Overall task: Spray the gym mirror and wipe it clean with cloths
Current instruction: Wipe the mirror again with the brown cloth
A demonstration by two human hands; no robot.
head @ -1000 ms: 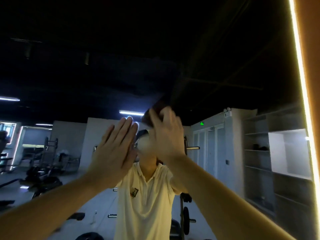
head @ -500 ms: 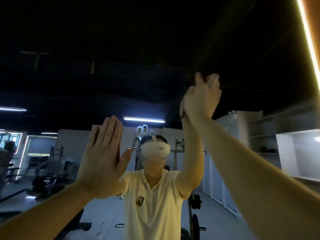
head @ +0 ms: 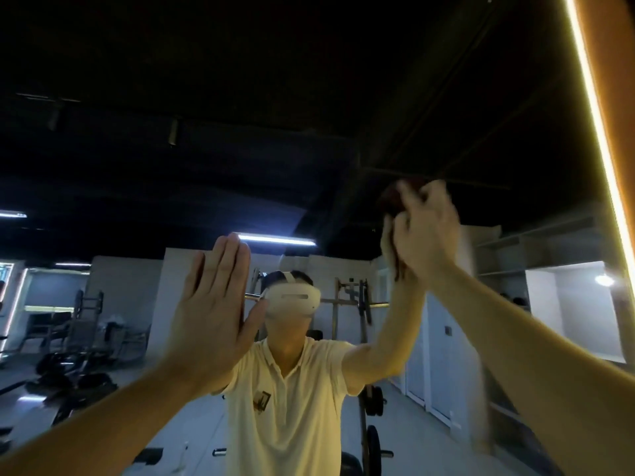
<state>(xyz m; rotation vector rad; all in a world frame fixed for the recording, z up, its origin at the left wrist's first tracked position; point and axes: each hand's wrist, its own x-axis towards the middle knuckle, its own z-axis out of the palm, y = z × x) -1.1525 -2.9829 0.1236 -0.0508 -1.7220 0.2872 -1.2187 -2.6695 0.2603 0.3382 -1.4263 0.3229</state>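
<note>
Dim gym reflections fill the mirror [head: 309, 132], with a lit strip [head: 598, 132] down its right edge. At centre left I see the left hand [head: 213, 317] flat against the glass, fingers straight and together. Right of centre, higher up, the right hand [head: 426, 235] curls round a dark red cloth [head: 391, 201], blurred, at the glass.

Left arm extends up from lower left. Left hand [head: 213, 314] sits centre-left of frame, flat, fingers straight and together, thumb splayed, back toward camera. Right arm extends from lower right. Right hand [head: 426, 235], right of centre and higher, is motion-blurred, fingers curled round what looks like a dark cloth [head: 391, 199].
</note>
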